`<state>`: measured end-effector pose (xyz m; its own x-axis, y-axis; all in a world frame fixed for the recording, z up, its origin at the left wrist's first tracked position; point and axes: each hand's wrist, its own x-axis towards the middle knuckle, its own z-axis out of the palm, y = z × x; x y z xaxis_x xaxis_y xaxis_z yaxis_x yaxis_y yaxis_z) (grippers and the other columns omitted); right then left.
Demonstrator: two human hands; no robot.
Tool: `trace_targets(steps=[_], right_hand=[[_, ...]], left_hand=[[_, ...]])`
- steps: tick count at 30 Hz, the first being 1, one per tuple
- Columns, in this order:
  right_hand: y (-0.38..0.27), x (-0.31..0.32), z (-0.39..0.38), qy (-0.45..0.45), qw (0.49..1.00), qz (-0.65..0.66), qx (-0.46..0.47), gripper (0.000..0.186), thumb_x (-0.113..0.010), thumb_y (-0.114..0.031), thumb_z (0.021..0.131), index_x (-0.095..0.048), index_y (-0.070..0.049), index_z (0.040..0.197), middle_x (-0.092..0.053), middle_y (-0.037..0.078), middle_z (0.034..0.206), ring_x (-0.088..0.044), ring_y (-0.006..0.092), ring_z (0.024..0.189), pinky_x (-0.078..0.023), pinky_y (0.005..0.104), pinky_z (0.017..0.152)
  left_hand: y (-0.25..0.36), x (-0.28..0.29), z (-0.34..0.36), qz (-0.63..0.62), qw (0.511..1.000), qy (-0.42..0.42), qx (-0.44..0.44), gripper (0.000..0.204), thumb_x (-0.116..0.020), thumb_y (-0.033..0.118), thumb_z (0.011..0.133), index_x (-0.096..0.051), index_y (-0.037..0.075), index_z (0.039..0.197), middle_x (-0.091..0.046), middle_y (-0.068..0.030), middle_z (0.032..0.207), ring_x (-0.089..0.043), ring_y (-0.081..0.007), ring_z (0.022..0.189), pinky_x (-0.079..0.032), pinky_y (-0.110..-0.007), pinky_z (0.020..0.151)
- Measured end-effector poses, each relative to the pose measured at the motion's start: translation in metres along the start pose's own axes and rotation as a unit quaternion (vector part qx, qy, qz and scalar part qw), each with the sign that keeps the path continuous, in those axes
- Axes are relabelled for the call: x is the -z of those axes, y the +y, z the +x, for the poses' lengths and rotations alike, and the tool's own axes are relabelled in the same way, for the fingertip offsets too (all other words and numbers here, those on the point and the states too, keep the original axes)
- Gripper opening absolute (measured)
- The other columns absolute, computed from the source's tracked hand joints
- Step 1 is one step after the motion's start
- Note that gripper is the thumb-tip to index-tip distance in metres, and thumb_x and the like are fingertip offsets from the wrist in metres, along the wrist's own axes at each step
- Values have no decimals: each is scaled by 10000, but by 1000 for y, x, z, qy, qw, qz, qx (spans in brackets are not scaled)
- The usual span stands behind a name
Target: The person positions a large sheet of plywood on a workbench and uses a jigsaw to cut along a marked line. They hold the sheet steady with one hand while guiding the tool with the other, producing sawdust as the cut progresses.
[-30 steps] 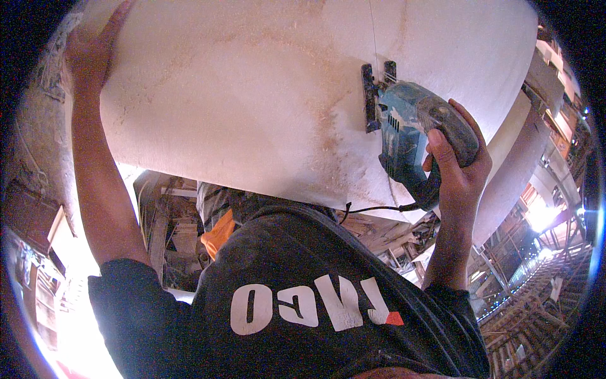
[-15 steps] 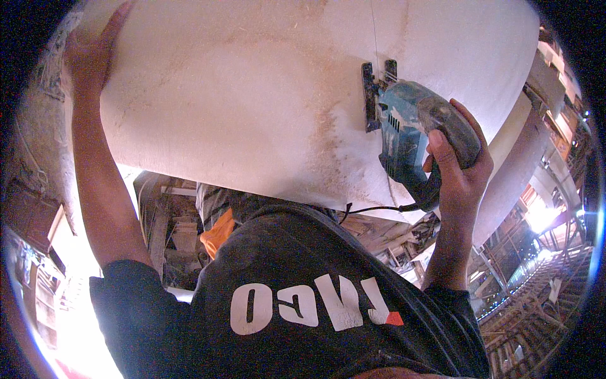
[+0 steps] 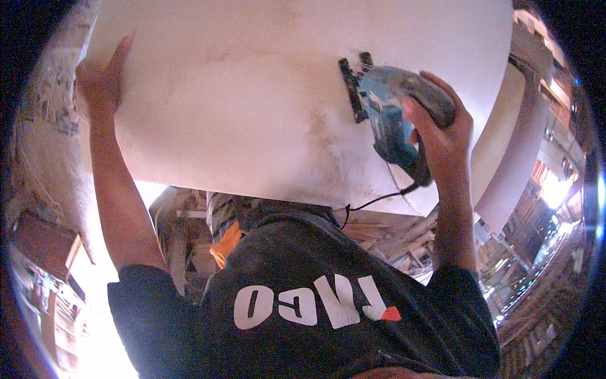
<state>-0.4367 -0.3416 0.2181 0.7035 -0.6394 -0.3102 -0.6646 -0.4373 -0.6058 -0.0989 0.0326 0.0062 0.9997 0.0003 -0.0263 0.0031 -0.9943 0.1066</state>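
Observation:
A large pale board (image 3: 221, 132), dusty and stained brown in patches, spreads out in front of me. My left hand (image 3: 101, 85) grips its left edge, the thumb lying on the top face and the other fingers hidden at the edge. Well to the right, my right hand (image 3: 445, 120) is wrapped around the handle of a teal and black jigsaw (image 3: 391, 114). The jigsaw's dark base plate faces left on the board; its blade cannot be made out. A thin dark line runs from beneath the tool toward the near edge.
The jigsaw's black power cord (image 3: 379, 201) crosses the board's near edge beside my body. Stacked wood scraps (image 3: 379, 237) lie below. More curved pale sheets (image 3: 514, 151) stand to the right, and a brown box-like object (image 3: 44, 243) is at the left.
The jigsaw and my right hand appear further left and slightly turned. My left hand shows lower and further right in view, still on the edge. Less loose sawdust shows on the board.

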Motion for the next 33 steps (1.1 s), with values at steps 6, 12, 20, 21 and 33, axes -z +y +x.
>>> trace_targets(steps=[6, 12, 20, 21, 33], right_hand=[[-3, -4, 26, -15, 998, -15, 65, 398, -773, -335, 912, -750, -14, 1146, -787, 133, 951, -756, 211, 797, -598, 352, 749], [-38, 11, 10, -48, 999, 10, 6, 409, -684, -355, 898, -759, -37, 1145, -790, 187, 1057, -771, 340, 897, -602, 468, 866], [-11, -2, 30, 16, 994, -102, 46, 434, -644, -372, 870, -754, 10, 1044, -764, 265, 967, -768, 372, 877, -602, 467, 833], [-20, -4, 30, -18, 995, -90, 28, 425, -647, -380, 870, -762, -15, 1056, -769, 254, 973, -770, 372, 892, -600, 468, 852], [-12, -1, 46, -64, 996, -50, 35, 568, -811, -433, 826, -688, 3, 1169, -760, 128, 940, -714, 204, 579, -596, 370, 636]], left_hand=[[-2, -9, 6, 2, 960, 276, -57, 1062, -766, 899, 631, -725, 54, 1273, -704, -226, 1273, -632, -413, 1212, -450, -605, 1036], [55, 104, -88, -307, 944, 36, -114, 586, -835, 591, 846, -770, 40, 1034, -694, -97, 985, -623, -197, 835, -496, -311, 800], [87, 267, -275, -661, 417, -434, -449, 390, -804, 355, 924, -685, -3, 1024, -654, -68, 877, -577, -132, 685, -374, -294, 560], [91, 284, -283, -650, 371, -461, -477, 360, -771, 356, 946, -671, 13, 985, -657, -89, 886, -571, -142, 664, -369, -307, 553], [89, 352, -350, -475, 81, -594, -644, 582, -651, 603, 939, -528, 49, 807, -532, -109, 779, -543, -341, 633, -362, -451, 572]])
